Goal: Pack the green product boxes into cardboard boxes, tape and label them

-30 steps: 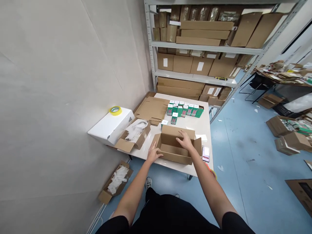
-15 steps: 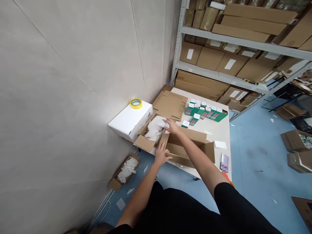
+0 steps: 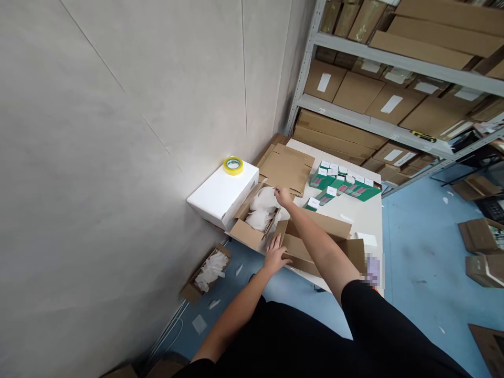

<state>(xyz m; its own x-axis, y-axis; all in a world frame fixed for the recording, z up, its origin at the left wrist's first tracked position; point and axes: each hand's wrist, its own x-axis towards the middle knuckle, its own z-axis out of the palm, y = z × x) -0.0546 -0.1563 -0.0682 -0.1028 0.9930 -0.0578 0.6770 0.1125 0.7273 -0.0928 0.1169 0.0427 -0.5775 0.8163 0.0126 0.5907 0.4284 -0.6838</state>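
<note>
My right hand (image 3: 282,196) is closed at the far edge of a narrow cardboard box, its fingers pinching the white packing material (image 3: 264,198) that fills this box. The white stuff looks thin and crumpled; whether it is paper or film I cannot tell. Against the near left corner of a larger open cardboard box (image 3: 334,224), my left hand (image 3: 275,256) grips with fingers along the side and thumb on the front. The inside of the larger box is partly hidden by my right forearm. Several green and white small boxes (image 3: 346,184) stand behind it.
A white box (image 3: 222,194) by the wall carries a yellow tape roll (image 3: 233,165). Flattened cardboard (image 3: 289,168) lies at the table's back. Another carton (image 3: 205,275) with white packing sits on the floor. A shelf (image 3: 354,118) full of cartons stands behind the table.
My right hand has closed from a looser reach and now pinches the white packing. My left hand stays at the larger box's corner. The whole view has shifted slightly.
</note>
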